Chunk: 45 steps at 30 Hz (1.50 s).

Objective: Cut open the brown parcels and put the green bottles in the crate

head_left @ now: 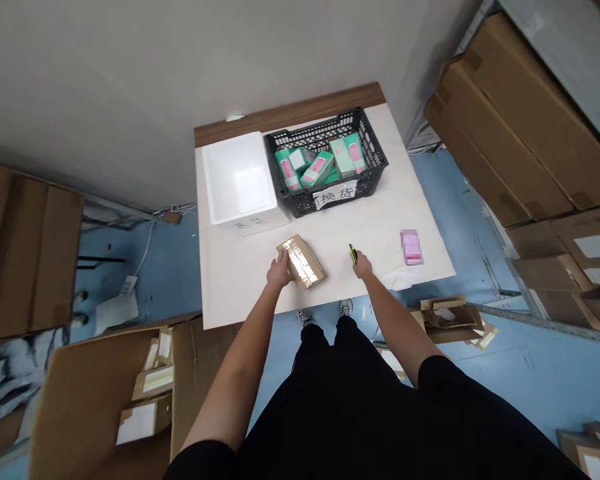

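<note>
A small brown cardboard parcel [303, 261] wrapped in clear tape lies on the white table [240, 280]. My left hand [279, 273] grips its left end, fingers closed on it. My right hand [362, 265] is closed around a small yellow and black utility knife [353, 253], a short way to the right of the parcel and not touching it.
A black plastic crate [367, 175] holds several green and pink boxes at the table's back, beside a white foam box [240, 180]. A blurred pink item [411, 246] lies to the right. An open carton of parcels [105, 407] stands on the floor at left; stacked cartons [510, 133] at right.
</note>
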Motion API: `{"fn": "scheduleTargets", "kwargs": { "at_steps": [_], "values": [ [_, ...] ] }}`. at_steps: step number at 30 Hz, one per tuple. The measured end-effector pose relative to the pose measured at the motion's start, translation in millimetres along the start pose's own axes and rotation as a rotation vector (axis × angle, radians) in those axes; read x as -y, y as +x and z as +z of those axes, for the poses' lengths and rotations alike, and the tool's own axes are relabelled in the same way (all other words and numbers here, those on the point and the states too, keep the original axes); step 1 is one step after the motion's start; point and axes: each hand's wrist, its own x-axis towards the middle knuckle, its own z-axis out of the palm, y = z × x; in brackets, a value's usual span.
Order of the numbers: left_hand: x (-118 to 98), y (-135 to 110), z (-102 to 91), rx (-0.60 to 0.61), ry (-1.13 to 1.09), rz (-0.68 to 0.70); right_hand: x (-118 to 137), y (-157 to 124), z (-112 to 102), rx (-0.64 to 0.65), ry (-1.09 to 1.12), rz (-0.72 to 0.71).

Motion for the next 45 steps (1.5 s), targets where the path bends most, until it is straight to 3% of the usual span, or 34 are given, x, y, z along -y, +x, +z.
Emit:
{"fn": "scheduleTargets", "kwargs": {
  "at_steps": [4, 7, 10, 14, 31, 45],
  "values": [
    [-7, -1, 1.2, -0.017, -0.026, -0.026, 42, -3, -4, 0.032, 0.156, -0.138],
    [-10, 0, 5.9, -0.044, -0.072, -0.013, 99, -17, -8, 0.024, 0.22, -0.402],
    [-12, 3, 11.0, -0.059, -0.133, 0.003, 158, -38, -5, 0.02, 0.133, -0.63],
    [-13, 4, 16.2, -0.072, -0.171, 0.021, 202, -59, 4, 0.057, -0.038, -0.598],
    [-18, 3, 16.5, -0.052, -0.195, 0.062, 228, -80, 12, 0.017, -0.327, -0.428],
    [-13, 1, 12.9, -0.058, -0.215, 0.076, 233, -97, 0, 0.118, -0.403, -0.339]
  ]
}}
